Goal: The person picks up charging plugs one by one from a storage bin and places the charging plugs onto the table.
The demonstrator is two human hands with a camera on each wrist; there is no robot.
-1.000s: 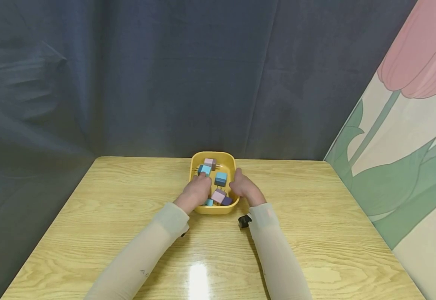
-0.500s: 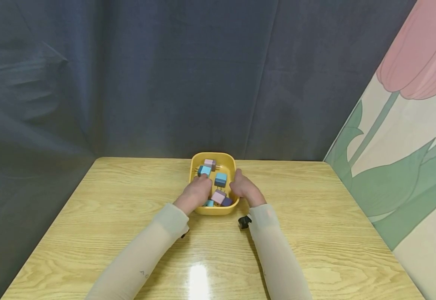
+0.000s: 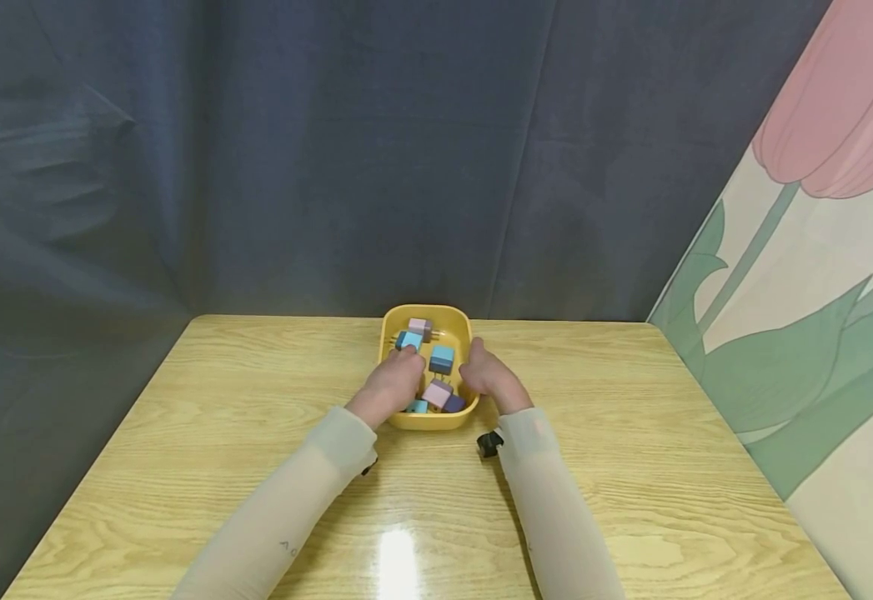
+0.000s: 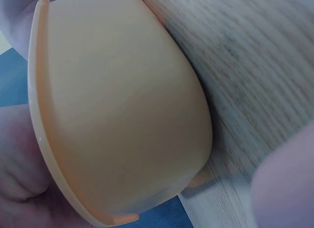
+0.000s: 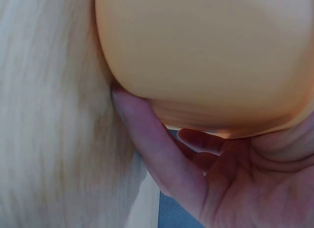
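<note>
A yellow plastic bin [image 3: 427,422] stands near the table's far edge. Inside it lie several two-tone plug adapters: a pink one [image 3: 419,326], a blue one [image 3: 442,358], another pink one [image 3: 437,392] and a purple one [image 3: 454,403]. My left hand [image 3: 393,382] reaches over the left rim, close to another blue plug adapter [image 3: 410,340]. Its fingertips are hidden in the head view; the left wrist view shows flesh behind the rim. My right hand [image 3: 490,377] grips the right wall; in the right wrist view a finger [image 5: 152,139] touches the outside near the base.
The wooden table [image 3: 616,467] extends to both sides and in front of the bin. A dark curtain [image 3: 376,167] hangs directly behind it. At the right is a wall panel with a tulip picture [image 3: 819,275]. A wrist camera [image 3: 489,442] sits under the right sleeve.
</note>
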